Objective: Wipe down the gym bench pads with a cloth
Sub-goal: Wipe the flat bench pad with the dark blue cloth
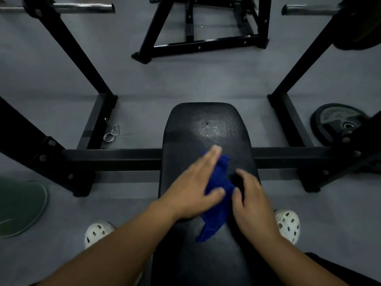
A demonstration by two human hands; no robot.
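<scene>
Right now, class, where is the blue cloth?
In the head view, the cloth lies on the bench pad, low and centre, partly under the left hand, with the right hand at its other edge.

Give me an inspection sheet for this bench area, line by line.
Surface: pad black, shiny patch near far end.
Job's things: blue cloth crumpled on pad.
Clutter: collar on floor, left; plate right; green disc left.
Grippers: left hand flat on cloth; right hand curled beside cloth, grip unclear.
Cables: nothing seen.
Surroundings: black rack, bar ends, white shoes.
</scene>
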